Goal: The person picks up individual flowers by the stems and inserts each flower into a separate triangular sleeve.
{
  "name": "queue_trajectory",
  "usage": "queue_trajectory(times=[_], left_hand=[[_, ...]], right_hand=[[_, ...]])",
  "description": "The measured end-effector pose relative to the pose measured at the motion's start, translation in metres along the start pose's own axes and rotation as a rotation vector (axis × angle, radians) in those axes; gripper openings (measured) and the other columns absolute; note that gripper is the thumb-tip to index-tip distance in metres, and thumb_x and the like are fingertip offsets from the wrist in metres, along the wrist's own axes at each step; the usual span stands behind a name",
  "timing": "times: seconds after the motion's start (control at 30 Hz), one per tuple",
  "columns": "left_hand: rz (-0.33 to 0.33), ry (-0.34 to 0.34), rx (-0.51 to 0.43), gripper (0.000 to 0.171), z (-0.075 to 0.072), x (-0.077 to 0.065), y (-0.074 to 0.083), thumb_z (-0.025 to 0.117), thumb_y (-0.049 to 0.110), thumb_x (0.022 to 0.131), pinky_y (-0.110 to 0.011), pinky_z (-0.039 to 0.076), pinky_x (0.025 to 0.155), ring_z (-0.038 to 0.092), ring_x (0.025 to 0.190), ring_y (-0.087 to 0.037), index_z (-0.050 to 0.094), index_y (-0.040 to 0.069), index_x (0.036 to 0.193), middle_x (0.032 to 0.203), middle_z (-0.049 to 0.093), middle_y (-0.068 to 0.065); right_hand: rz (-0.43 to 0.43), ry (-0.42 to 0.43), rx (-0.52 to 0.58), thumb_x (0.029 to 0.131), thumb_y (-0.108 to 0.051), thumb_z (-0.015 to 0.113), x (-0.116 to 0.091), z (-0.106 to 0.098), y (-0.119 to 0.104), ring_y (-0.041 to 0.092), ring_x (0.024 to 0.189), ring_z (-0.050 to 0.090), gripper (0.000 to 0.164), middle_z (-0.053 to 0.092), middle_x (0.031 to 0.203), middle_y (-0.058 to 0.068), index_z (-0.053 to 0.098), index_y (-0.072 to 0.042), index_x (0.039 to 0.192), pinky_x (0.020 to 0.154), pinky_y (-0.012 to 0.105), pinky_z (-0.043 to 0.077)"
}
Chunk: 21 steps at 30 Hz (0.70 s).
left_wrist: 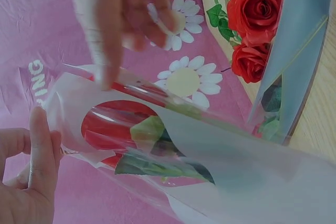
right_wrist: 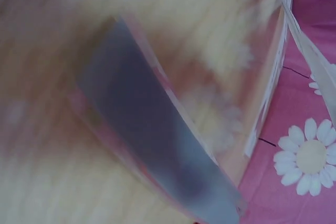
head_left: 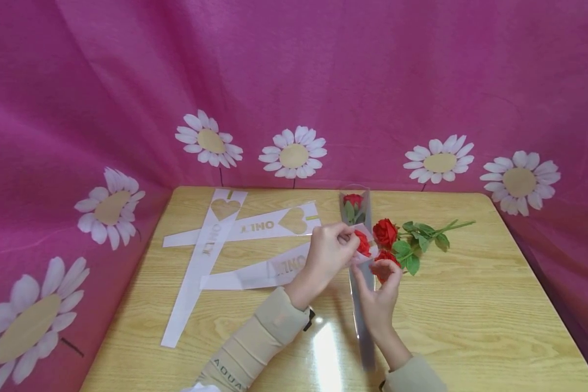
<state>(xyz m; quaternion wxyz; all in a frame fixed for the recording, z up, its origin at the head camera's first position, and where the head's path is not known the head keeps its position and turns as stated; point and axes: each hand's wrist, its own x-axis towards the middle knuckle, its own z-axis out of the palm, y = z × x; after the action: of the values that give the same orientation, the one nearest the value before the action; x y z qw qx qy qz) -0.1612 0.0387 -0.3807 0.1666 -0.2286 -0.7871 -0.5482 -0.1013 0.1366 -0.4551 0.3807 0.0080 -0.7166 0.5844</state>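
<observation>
**Rose (head_left: 363, 243) in a part-clear sleeve (left_wrist: 252, 166), raised above the table (head_left: 470, 321)**

Nearest me, the right hand (head_left: 379, 302) has thumb and forefinger spread beside the sleeve; I cannot tell whether they touch it. Just beyond, I see the left hand (head_left: 330, 245) pinching the sleeve's rim, fingertips close by the bloom. My right wrist feed is blurred. Loose red roses (head_left: 385, 233) lie to the right, overlapping white wrappers (head_left: 203, 261) to the left. Farther off lies a grey-wrapped rose (head_left: 353, 200), then a pink curtain (head_left: 294, 54) with daisies (head_left: 294, 155).
</observation>
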Motion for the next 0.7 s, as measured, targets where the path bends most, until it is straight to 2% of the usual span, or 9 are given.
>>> queue_trajectory(times=[0.1, 0.3, 0.5, 0.7], left_hand=[[-0.005, 0.005, -0.006, 0.010, 0.002, -0.001, 0.000, 0.058, -0.005, 0.073, -0.007, 0.045, 0.049, 0.062, 0.051, -0.013, 0.068, -0.006, 0.075, 0.063, 0.066, -0.011], [-0.042, -0.016, -0.008, 0.009, 0.008, -0.003, 0.002, 0.059, -0.004, 0.075, -0.007, 0.045, 0.049, 0.060, 0.053, -0.010, 0.068, -0.003, 0.074, 0.065, 0.066, -0.010], [-0.051, -0.022, -0.037, 0.009, 0.011, -0.004, 0.003, 0.058, -0.004, 0.076, -0.008, 0.046, 0.049, 0.059, 0.053, -0.008, 0.067, -0.005, 0.076, 0.065, 0.066, -0.011], [-0.065, -0.030, -0.041, 0.011, 0.012, -0.004, 0.004, 0.058, -0.003, 0.077, -0.008, 0.046, 0.047, 0.058, 0.051, -0.005, 0.068, -0.005, 0.078, 0.066, 0.067, -0.010]], right_hand=[[0.085, -0.062, 0.033, 0.075, 0.013, 0.063, -0.006, 0.001, 0.004, 0.010, 0.080, 0.054, 0.032, 0.052, 0.087, 0.026, 0.042, 0.019, 0.098, 0.074, 0.019, 0.046], [0.055, -0.152, 0.004, 0.076, 0.018, 0.059, -0.015, 0.008, 0.011, -0.005, 0.078, 0.056, 0.013, 0.059, 0.079, 0.018, 0.053, 0.016, 0.088, 0.073, 0.010, 0.049], [0.055, -0.139, -0.057, 0.078, 0.019, 0.054, -0.018, 0.016, 0.000, -0.008, 0.077, 0.052, 0.009, 0.059, 0.076, 0.023, 0.054, 0.017, 0.087, 0.072, 0.006, 0.047], [0.103, -0.121, -0.117, 0.081, 0.016, 0.053, -0.019, 0.019, -0.002, -0.007, 0.077, 0.051, 0.011, 0.060, 0.078, 0.023, 0.056, 0.015, 0.091, 0.072, 0.005, 0.045]])
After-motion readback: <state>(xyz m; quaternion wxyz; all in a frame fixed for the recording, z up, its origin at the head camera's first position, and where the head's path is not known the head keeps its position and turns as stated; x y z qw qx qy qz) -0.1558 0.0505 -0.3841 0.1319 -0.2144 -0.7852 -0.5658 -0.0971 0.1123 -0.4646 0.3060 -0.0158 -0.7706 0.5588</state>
